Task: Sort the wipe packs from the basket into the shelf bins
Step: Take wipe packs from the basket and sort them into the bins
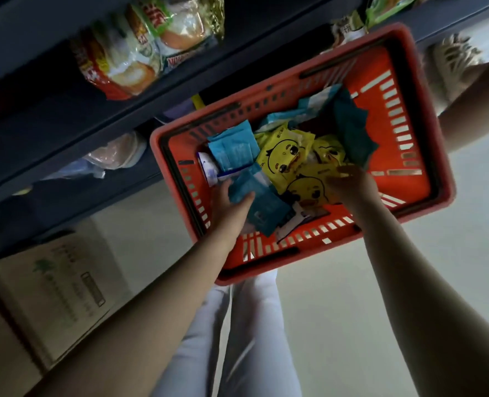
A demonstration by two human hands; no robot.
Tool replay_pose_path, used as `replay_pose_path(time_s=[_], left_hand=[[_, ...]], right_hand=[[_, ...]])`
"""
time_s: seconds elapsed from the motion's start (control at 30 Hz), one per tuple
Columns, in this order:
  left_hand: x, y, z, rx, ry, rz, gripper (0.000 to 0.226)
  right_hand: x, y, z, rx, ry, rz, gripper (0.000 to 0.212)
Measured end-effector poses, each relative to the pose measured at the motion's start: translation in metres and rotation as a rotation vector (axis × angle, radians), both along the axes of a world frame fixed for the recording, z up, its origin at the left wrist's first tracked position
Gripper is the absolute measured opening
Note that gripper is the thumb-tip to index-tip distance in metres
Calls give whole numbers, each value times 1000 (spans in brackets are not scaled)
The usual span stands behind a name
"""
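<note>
a: largest first?
b: dark shelf point(51, 116) down the left side, stocked with snack bags point(140, 47). lower down, cardboard box point(51, 296) on the pale floor point(338, 310).
a: then the basket?
b: orange basket point(409, 138) just beside the shelf, near rim over white trousers point(237, 325). inside, a loose heap: teal wipe packs point(233, 150) at left and back, yellow duck packs point(283, 159) in the middle.
a: and the hands?
b: left hand point(229, 207) down in the basket, fingers point(222, 190) and thumb curled round one teal pack point(254, 196). right hand point(352, 184) on a yellow duck pack point(309, 190), fingers blurred; cannot tell whether pinching or only touching.
</note>
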State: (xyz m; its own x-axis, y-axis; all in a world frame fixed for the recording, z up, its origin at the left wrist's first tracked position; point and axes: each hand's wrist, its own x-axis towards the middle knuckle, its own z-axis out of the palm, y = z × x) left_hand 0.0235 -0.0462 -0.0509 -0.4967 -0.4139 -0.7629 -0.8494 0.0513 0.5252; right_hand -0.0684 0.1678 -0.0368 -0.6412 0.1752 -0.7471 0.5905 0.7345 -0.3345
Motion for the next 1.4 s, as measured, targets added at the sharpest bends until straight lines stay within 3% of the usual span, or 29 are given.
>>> replay_pose_path(time_s=[0.07, 0.17, 0.33, 0.53, 0.73, 0.93, 1.03, 1.1, 1.17, 1.23, 1.33, 1.4], left_hand=[[0, 0, 0, -23, 4, -8, 68], [2, 2, -5, -60, 21, -47, 69], [3, 4, -8, -160, 27, -117, 42], [-2, 0, -9, 18, -72, -9, 31], [-14, 2, -8, 95, -63, 10, 21], [-18, -5, 7, 205, -7, 143, 30], [-20, -16, 40, 295, 73, 167, 32], [-18, -22, 76, 384, 120, 205, 30], [-13, -25, 125, 448, 180, 258, 27], [-4, -30, 180, 484, 250, 296, 28], [15, -45, 261, 503, 362, 349, 23], [30, -59, 306, 465, 455, 366, 20]], right_hand=[[-1, -1, -3, -40, -9, -39, 47], [0, -2, -10, 86, 14, 40, 38], [3, -7, -10, 192, -22, 54, 33], [4, -11, -1, 86, 17, 124, 39], [3, -14, -7, -2, -154, 32, 27], [9, -11, 2, -64, 20, -30, 41], [14, -1, 37, -108, 254, -186, 34], [23, 2, 76, -243, 358, -357, 23], [34, -1, 127, -454, 383, -532, 17], [45, -8, 181, -664, 373, -647, 27], [62, -26, 257, -895, 344, -683, 40], [74, -41, 303, -976, 365, -672, 35]])
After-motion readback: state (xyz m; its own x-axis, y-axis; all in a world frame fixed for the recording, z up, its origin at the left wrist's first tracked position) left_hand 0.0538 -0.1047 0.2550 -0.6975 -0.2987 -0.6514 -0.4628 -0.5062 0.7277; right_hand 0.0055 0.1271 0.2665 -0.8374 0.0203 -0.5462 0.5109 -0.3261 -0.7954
